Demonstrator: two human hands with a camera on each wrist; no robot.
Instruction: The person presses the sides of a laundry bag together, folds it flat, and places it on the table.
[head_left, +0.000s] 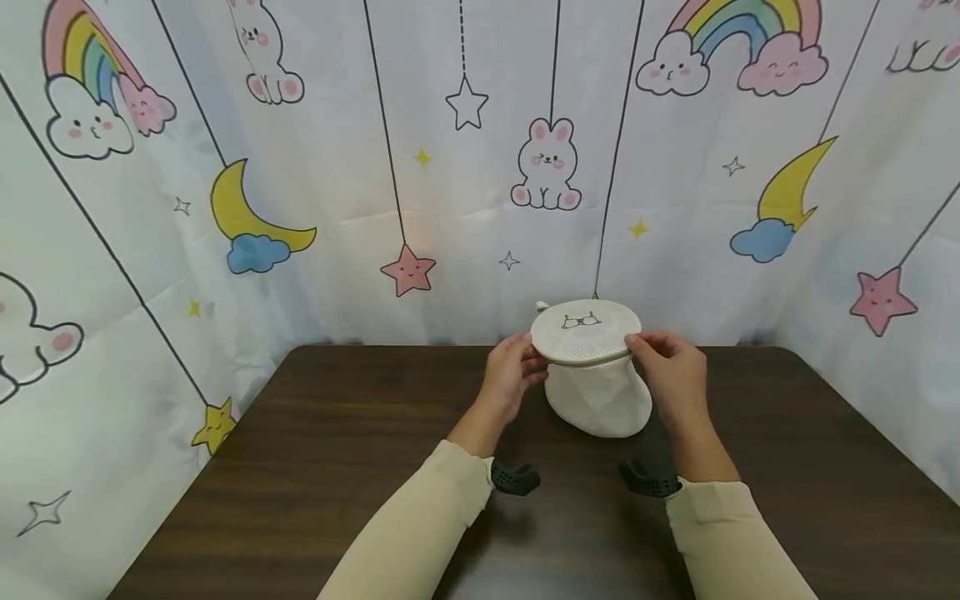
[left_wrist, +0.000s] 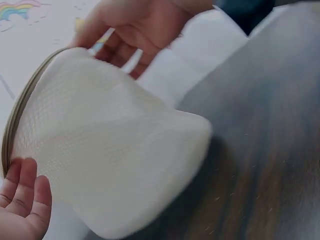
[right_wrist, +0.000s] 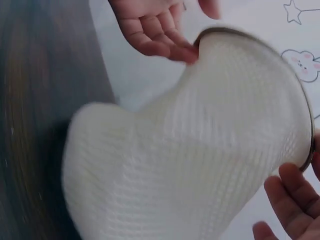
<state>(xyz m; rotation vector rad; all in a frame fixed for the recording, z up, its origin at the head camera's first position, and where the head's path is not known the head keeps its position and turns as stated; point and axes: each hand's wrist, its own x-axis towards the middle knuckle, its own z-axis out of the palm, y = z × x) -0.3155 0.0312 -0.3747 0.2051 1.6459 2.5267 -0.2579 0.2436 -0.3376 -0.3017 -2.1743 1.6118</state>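
A white mesh laundry bag with a round lid and a zip round its rim stands over the table near its far edge. The lid faces up and bears a small line drawing that looks like glasses. My left hand holds the rim from the left, fingers beneath it. On the opposite side my right hand pinches the rim, thumb on top. In the left wrist view the bag's soft side sags and creases; its dark zip edge curves between both hands.
Under the bag is a dark wood table. A white curtain printed with rabbits, stars and rainbows hangs behind it and on both sides. Dark bands sit at both wrists, beside the pale sleeves.
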